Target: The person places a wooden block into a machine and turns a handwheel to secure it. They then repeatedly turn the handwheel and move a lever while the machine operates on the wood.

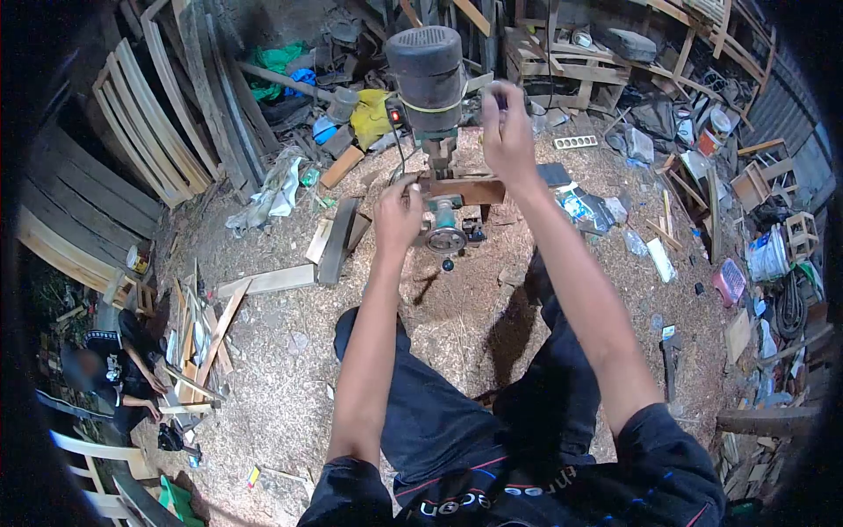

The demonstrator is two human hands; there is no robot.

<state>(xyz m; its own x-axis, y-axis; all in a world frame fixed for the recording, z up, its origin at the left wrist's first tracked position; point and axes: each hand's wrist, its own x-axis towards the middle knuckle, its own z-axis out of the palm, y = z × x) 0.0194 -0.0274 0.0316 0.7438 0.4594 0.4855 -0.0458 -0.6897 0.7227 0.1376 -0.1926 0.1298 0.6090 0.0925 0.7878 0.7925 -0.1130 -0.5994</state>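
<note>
In front of me stands a drill-press-like machine with a dark upright motor [426, 75] and a green vise with a round handwheel [446, 240] low on its front. A brown wood piece [474, 191] lies across it under the tool head. My left hand [398, 215] is closed at the left end of the wood piece, its thumb upward. My right hand [509, 136] is raised beside the motor's right side. Its fingers are curled and slightly blurred; what they hold, if anything, cannot be made out.
Wood shavings cover the floor. Wood offcuts [281, 279] lie left of the machine. Curved wooden slats [145, 123] lean at the back left. A person [110, 369] sits at the far left among wood strips. A power strip [575, 142] and a hammer-like tool [669, 364] lie right.
</note>
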